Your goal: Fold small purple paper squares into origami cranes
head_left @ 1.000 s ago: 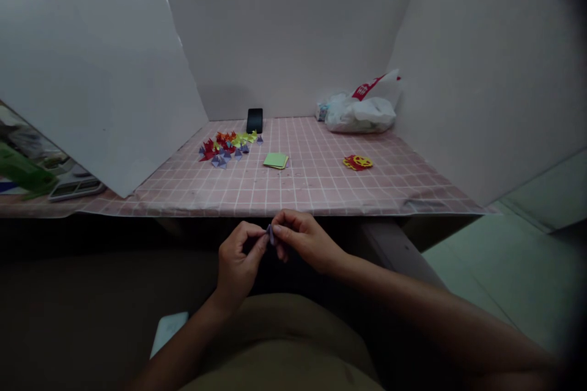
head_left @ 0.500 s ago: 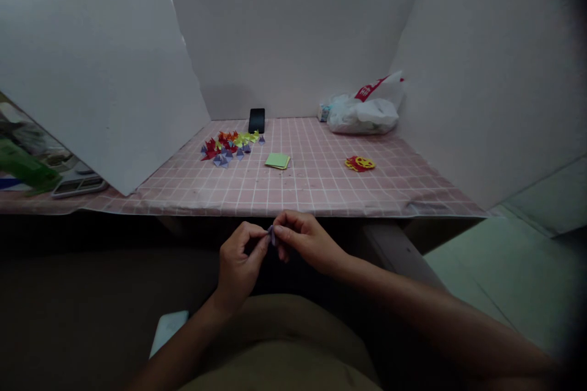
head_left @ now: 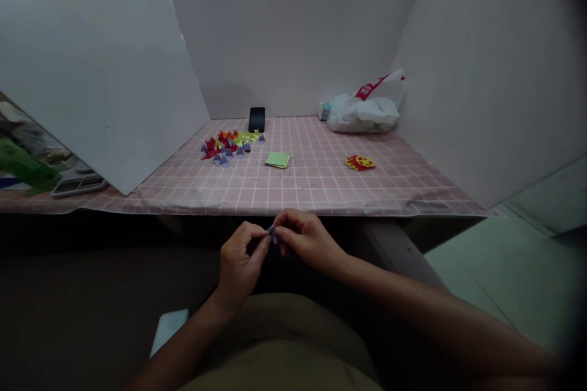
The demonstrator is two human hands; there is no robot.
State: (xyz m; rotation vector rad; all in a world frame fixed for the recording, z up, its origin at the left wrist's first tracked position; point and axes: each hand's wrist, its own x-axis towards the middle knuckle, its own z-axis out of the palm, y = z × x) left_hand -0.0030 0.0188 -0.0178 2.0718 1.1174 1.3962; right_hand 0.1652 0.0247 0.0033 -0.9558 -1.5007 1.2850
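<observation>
Just below the table's front edge, a small folded purple paper piece is pinched between my two hands. My left hand grips its left side with thumb and forefinger. From the right, my right hand holds it the same way; the fingertips hide much of its shape. On the table ahead, a stack of green and yellow paper squares lies in the middle. Left of the stack are several folded paper pieces in red, orange, yellow and purple. To the right sit yellow and red cut-out shapes.
A pink checked cloth covers the table. At the back are a black phone and a white plastic bag. White panels stand on both sides. A scale lies far left, and a white object near my left forearm.
Both hands keep their pinch on the purple paper piece, which has turned or shifted very slightly between the fingertips. The things on the table stay where they were.
</observation>
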